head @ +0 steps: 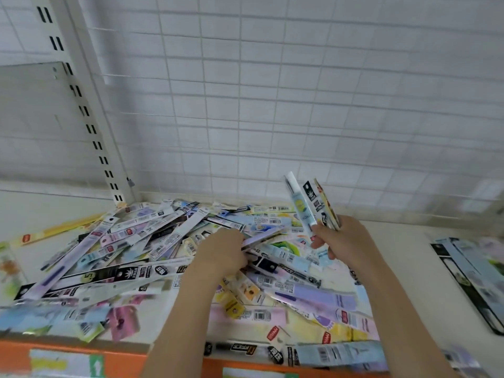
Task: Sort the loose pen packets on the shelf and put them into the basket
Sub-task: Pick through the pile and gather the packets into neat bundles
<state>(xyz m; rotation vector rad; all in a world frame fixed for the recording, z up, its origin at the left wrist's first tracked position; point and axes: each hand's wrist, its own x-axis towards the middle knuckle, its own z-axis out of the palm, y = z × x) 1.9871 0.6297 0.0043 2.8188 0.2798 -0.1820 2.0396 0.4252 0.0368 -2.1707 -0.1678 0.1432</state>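
Fanning upward from the right hand (pixel 341 238), a few pen packets (pixel 313 203) are gripped above the heap of packets (pixel 152 249) on the shelf (pixel 409 268). A lilac packet (pixel 261 237) atop the heap is pinched by the left hand (pixel 223 251).

White retail shelving bay seen from above.
A white wire-grid back panel (pixel 300 91) fills the rear; a slotted white upright (pixel 81 110) with paired black slots runs diagonally at left; a plain pale side panel (pixel 30 118) lies beyond it; an orange front edge strip (pixel 68 353) carries label tickets; lighting is even and diffuse.
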